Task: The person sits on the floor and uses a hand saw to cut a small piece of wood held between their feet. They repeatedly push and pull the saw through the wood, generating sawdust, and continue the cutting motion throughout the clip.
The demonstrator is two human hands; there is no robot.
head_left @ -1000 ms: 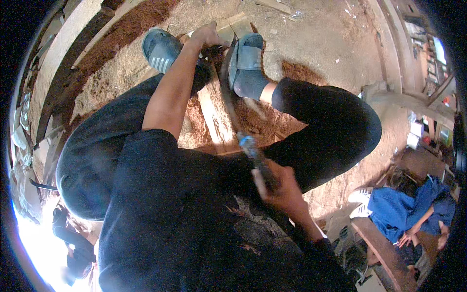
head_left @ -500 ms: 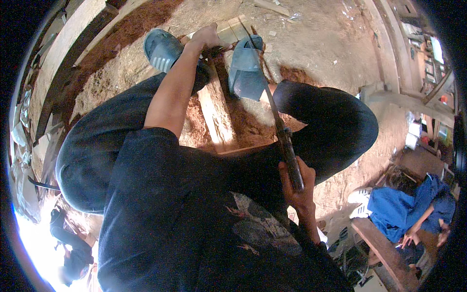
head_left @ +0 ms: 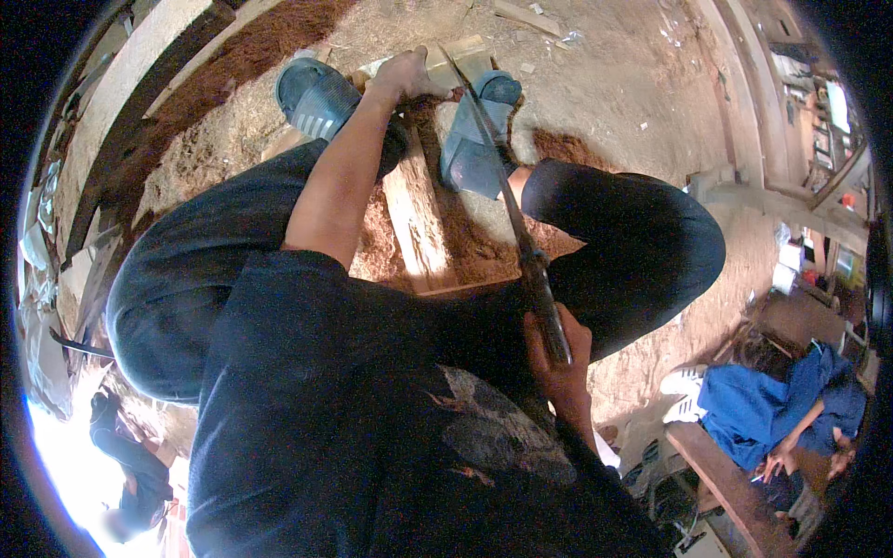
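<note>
My right hand [head_left: 559,358] is closed round the dark straight handle of a hand saw [head_left: 512,200]. Its long narrow blade points away from me, the tip over a short pale wooden board [head_left: 465,60]. Blade teeth are too fine to make out. My left hand [head_left: 405,76] grips the board from the left, some fingers hidden behind the wrist. My right foot in a grey-blue slide sandal [head_left: 474,139] rests against the near edge of the board, beside the blade. The other sandal [head_left: 316,98] is left of my left hand. Between my legs lies a longer wooden beam [head_left: 414,223].
Brown sawdust [head_left: 563,144] covers patches of the ground. Thick timbers [head_left: 139,93] curve along the left, with a wooden frame [head_left: 758,191] at the right. A person in blue clothing [head_left: 763,409] sits lower right by a plank [head_left: 721,484]. Another person [head_left: 130,465] is lower left.
The saw has swung left and its handle has moved slightly toward my left, so the tip now lies closer to my left hand. My right foot has turned a little; my left hand still grips the board.
</note>
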